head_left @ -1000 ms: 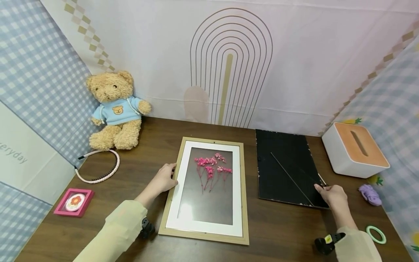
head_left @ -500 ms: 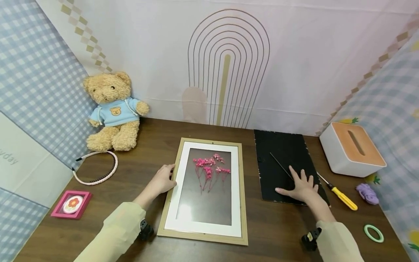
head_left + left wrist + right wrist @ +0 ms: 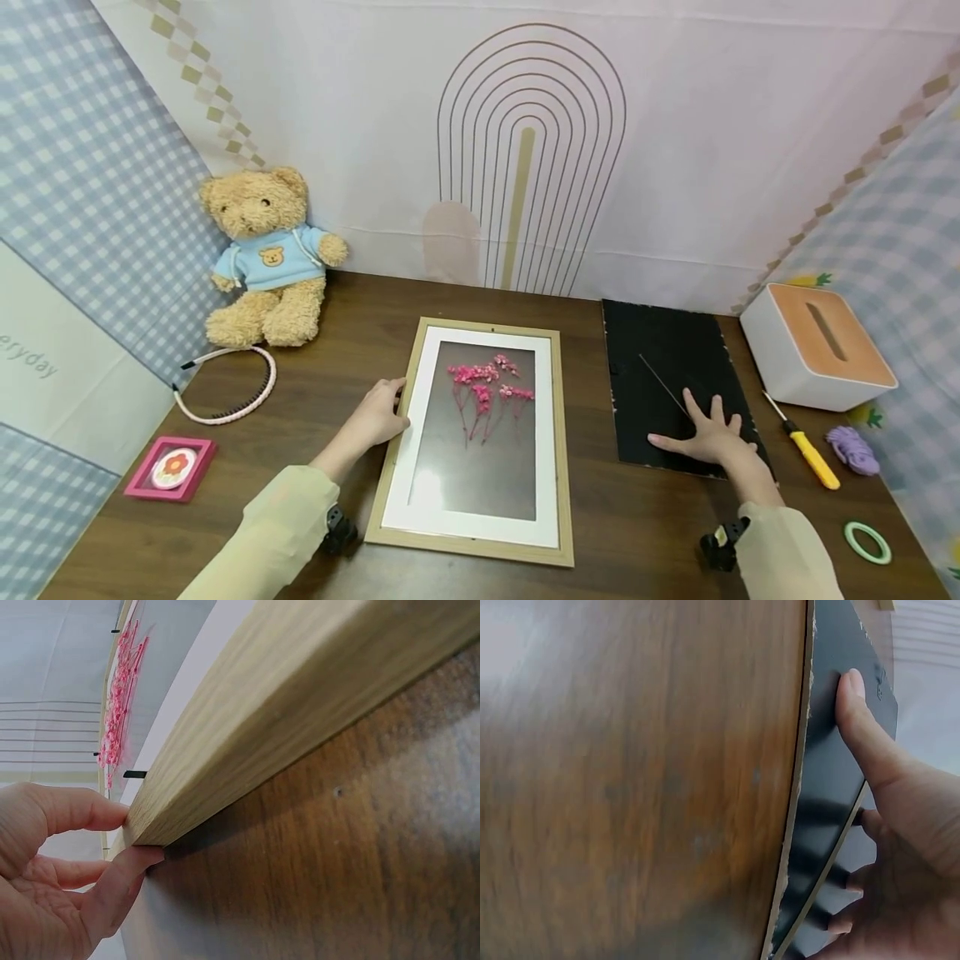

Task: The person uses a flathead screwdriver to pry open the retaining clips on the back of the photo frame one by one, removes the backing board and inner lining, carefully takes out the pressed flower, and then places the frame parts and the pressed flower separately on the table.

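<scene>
Pale wood sits in the pinch of the left hand (image 3: 375,414), its digits clamped on the left side of the frame (image 3: 561,442) near mid-length; the left wrist view shows one fingertip at the upper edge and another at the underside. From this hand the frame lies directly to the right, flat at the lower centre of the view, long axis running bottom to top. Pink flowers (image 3: 480,396) show within its white mat.

Fingers apart and gripping nothing, the right hand (image 3: 712,433) is spread over the lower right part of the board (image 3: 660,333); how firmly it presses, I cannot tell. Flat and black, the board reaches from that hand toward the upper left, its long axis roughly parallel to the frame's. The right hand is clearly the nearer one to it: the frame and a strip of desk (image 3: 592,517) lie between the left hand and the board.

Farther right come the screwdriver (image 3: 810,458), the yarn (image 3: 853,452) and, at lower right, the ring (image 3: 851,535); the tissue box (image 3: 780,367) stands above them. At upper left sits the bear (image 3: 273,258), with the headband (image 3: 247,410) just below.
</scene>
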Motion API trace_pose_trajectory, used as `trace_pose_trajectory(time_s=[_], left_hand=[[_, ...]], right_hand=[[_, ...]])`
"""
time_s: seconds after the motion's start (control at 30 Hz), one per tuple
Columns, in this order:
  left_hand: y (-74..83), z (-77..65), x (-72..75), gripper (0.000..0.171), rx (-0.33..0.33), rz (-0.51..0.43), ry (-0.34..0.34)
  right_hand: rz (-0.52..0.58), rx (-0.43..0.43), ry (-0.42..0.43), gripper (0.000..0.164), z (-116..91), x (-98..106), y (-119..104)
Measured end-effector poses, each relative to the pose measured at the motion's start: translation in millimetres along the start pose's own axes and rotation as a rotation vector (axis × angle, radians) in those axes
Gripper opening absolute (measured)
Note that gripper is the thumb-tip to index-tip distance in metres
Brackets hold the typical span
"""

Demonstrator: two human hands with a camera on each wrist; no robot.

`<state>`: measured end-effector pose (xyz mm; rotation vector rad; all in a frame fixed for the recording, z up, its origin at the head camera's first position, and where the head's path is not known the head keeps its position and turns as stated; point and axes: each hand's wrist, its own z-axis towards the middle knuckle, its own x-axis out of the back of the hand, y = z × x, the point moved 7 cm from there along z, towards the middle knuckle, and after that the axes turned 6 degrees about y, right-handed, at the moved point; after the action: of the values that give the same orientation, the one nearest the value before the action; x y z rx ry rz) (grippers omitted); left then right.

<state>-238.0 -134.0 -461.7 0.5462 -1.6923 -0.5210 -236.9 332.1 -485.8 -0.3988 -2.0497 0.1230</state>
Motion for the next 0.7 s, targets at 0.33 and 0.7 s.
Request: trace_pose_trajectory(time_s=[0.33, 0.7], left_hand=[[2.9, 0.9, 1.1, 0.068, -0.016, 0.016, 0.017], [0.4, 0.3, -0.6, 0.068, 0.001, 0.009, 0.022]], right_hand=[[-0.029, 0.008, -0.007, 0.128, 3, 8, 14], [-0.04, -0.011, -0.002, 0.131, 3, 9, 22]])
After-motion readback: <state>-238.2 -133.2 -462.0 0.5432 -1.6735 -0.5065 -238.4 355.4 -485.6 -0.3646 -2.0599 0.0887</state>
